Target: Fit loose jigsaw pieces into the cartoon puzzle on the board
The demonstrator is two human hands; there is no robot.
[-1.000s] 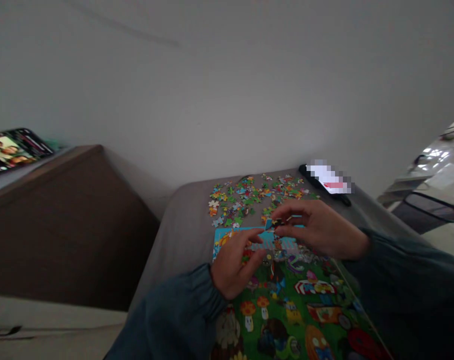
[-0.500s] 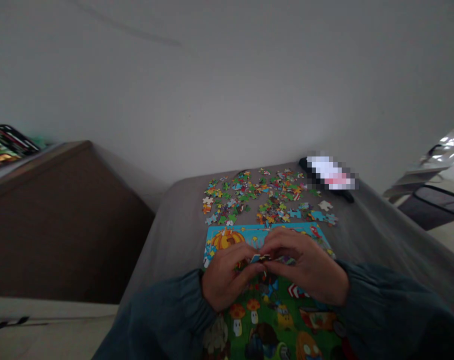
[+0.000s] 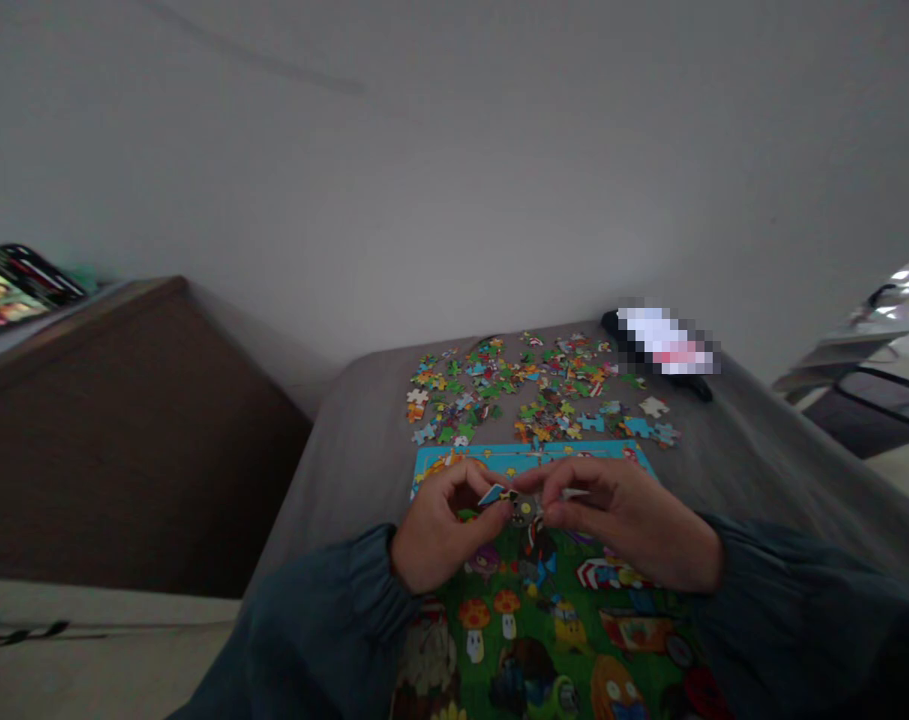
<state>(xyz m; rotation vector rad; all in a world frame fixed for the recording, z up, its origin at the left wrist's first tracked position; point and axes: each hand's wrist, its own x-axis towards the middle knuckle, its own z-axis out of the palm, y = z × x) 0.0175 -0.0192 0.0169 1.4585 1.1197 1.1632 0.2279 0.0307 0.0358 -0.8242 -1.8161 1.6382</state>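
Both of my hands hover close together over a colourful picture board [image 3: 514,600] with a blue top and a green lower part. My left hand [image 3: 443,525] pinches a jigsaw puzzle piece [image 3: 491,494] with a light blue face, between thumb and fingers. Opposite it, my right hand [image 3: 626,520] has thumb and fingers closed; a pale edge, seemingly of another puzzle piece [image 3: 574,492], shows among them. A grey cartoon face [image 3: 525,509] appears between the fingertips; whether it is on a piece or on the board I cannot tell.
Many loose puzzle pieces [image 3: 544,390] lie spread beyond the board on a grey cloth [image 3: 356,430]. A phone [image 3: 664,340] with a blurred screen lies at the back right. To the left stands a brown cabinet [image 3: 124,430] bearing a lit screen [image 3: 15,290]. A wall rises behind.
My hands have moved slightly apart, and the grey face now shows between them. My left hand covers more of the pumpkin picture. The blue piece has shifted a little left and up.
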